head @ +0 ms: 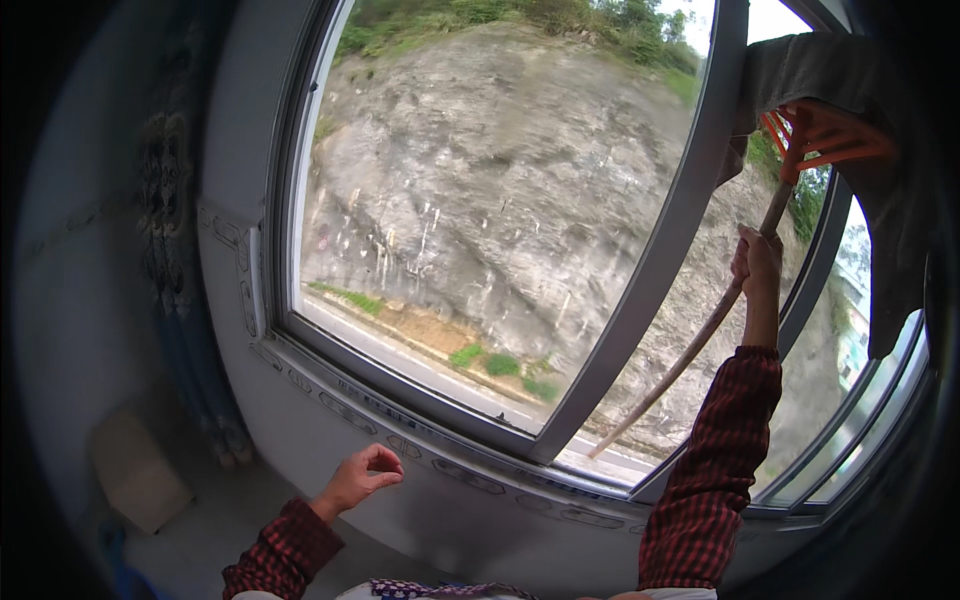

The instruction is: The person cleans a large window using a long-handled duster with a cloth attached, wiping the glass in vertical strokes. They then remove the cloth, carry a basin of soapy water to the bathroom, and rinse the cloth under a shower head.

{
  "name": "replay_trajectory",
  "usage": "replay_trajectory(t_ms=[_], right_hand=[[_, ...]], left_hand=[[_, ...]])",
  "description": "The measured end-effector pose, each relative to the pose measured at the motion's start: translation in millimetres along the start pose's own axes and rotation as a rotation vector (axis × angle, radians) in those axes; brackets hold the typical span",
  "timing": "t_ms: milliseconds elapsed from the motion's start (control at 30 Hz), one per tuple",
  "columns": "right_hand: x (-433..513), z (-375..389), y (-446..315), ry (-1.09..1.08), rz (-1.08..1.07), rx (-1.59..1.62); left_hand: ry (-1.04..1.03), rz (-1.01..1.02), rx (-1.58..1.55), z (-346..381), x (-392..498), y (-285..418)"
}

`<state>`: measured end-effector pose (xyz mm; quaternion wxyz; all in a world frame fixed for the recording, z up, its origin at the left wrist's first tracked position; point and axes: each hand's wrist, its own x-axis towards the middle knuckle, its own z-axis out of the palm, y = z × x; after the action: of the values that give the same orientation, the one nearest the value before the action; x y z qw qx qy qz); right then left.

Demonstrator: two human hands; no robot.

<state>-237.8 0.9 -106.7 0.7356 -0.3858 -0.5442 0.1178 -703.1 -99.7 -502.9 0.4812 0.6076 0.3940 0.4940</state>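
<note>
My right hand (759,259), raised high at the right, grips a long wooden pole (671,367) near its upper end. An orange ribbed plastic head (799,142) tops the pole. Draped over that head is a dark grey cloth (817,67), which hangs down on its right side. Both rest up against or close to the sliding window's upper part; exact contact cannot be told. The pole's lower end slants down-left in front of the glass. Lower in the view, my left hand (364,476) is held before the wall, thumb and curled fingers apart, with nothing in it.
An aluminium window frame (645,285) divides the panes. Patterned tiles (469,476) run along the wall below the sill. At the left hang a dark curtain (169,247) and, on the floor, a cardboard box (139,472). Outside are a road and a rock slope (487,172).
</note>
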Motion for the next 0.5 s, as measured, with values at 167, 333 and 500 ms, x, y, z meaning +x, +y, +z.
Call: replay_trajectory(t_ms=[167, 333, 500], right_hand=[[12.5, -9.7, -37.6, -0.032, 0.03, -0.074], [14.5, 4.0, -44.4, -0.107, -0.003, -0.089], [-9.4, 49.2, -48.4, -0.401, -0.051, -0.037]], left_hand=[[0.244, 0.08, 0.154, -18.2, -32.9, -24.6], [0.415, 0.156, 0.498, -13.9, -74.2, -25.6], [0.57, -0.114, 0.361, 7.8, -94.4, 12.2]])
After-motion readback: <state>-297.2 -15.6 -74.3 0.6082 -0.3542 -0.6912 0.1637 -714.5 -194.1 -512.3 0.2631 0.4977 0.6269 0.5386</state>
